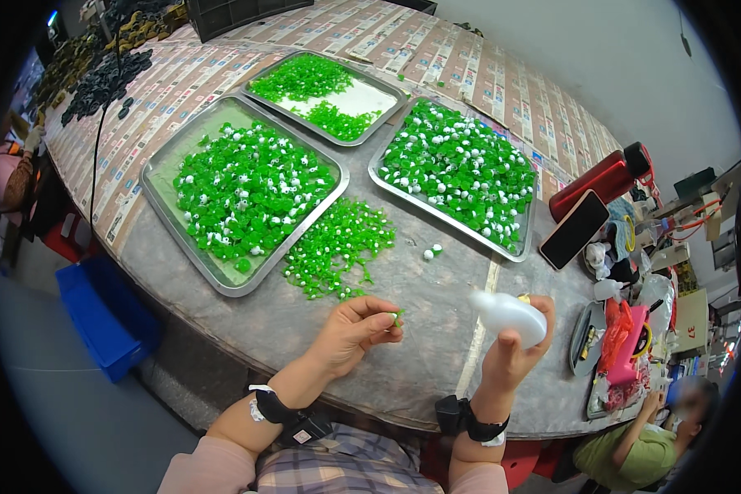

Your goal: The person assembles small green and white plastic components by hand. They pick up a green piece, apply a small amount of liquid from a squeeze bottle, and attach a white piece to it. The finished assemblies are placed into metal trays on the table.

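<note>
Between the thumb and fingers of my left hand (356, 336) is a small green piece (398, 317), pinched and partly hidden. My right hand (514, 356) grips a white squeeze bottle (512, 319), tilted with its blurred tip toward the left. Just beyond my left hand lies a loose pile of small green and white pieces (337, 247) on the table. A metal tray (245, 290) of green pieces with white balls stands at the left, and a similar tray (490, 245) at the right. A couple of white balls (429, 255) lie near that right tray.
A third tray (370, 99) of green pieces stands farther back. At the right are a leaning phone (575, 230), a red bottle (598, 183) and assorted clutter with a pink container (631, 346). A blue bin (107, 321) is left of the table. Another person (634, 453) sits at lower right.
</note>
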`<state>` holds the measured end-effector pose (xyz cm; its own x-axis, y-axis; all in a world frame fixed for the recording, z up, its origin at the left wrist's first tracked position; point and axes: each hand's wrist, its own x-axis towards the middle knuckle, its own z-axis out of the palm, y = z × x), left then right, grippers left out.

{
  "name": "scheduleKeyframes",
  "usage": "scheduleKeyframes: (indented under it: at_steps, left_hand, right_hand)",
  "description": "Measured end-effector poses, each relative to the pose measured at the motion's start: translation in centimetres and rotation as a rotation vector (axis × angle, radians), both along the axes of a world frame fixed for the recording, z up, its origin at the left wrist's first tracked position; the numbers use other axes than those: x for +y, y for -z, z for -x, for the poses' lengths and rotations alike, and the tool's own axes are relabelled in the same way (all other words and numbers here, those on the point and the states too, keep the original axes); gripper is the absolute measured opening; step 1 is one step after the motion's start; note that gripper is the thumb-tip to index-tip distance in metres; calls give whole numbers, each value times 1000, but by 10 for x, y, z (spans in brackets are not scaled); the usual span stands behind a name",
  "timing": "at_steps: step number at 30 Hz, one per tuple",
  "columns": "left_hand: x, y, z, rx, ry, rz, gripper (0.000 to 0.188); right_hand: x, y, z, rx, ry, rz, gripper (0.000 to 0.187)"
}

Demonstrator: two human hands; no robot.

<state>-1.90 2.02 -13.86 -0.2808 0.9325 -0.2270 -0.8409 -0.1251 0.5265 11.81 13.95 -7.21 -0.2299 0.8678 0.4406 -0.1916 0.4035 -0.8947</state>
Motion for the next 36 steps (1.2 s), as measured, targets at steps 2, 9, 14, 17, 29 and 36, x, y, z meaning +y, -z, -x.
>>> scheduleKeyframes:
  at_steps: [2,9,14,17,29,36]
  left_hand:
    - [0,1,0,-8,6,7,9]
    - [1,-1,-1,-14,9,-2,9]
    - [1,-1,-1,-9,12,5,9]
    - [1,-2,-1,-2,14,9,9]
    - [0,-2,0,3,22,15,10]
    - [0,1,-1,9,27,20,10]
  right_hand:
    - [-8,-4,4,-6,-7,45,58]
    - [-9,8,0,-79,-31,-175,52]
    - [-11,7,2,-140,-43,-179,48]
    - [-11,8,3,-158,-47,-217,46]
    - [-12,9,4,-114,-33,-192,45]
    - [-10,7,2,-166,6,-166,46]
